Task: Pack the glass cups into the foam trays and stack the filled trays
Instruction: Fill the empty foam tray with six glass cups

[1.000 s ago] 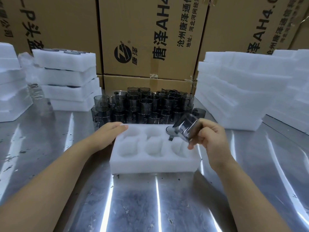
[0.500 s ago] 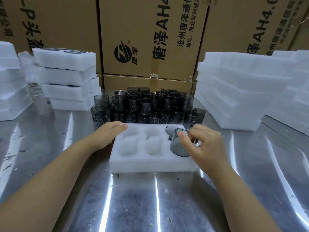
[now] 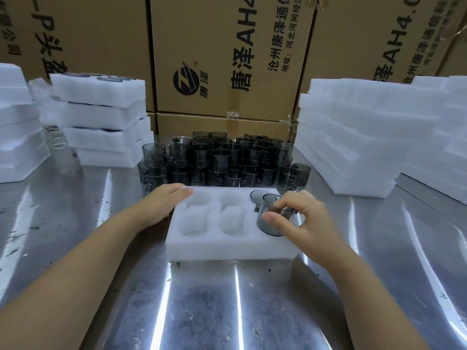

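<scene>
- At the near-right pocket of the white foam tray, my right grip pinches a grey glass cup.
- Flat (fingers straight), my left grip rests on its far-left corner.

Packing warehouse: stacked cartons, foam trays, steel table.

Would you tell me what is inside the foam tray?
One glass cup sits in the far right pocket; the right hand holds a second cup in the near right one, covering its floor. The rest look empty.
</scene>
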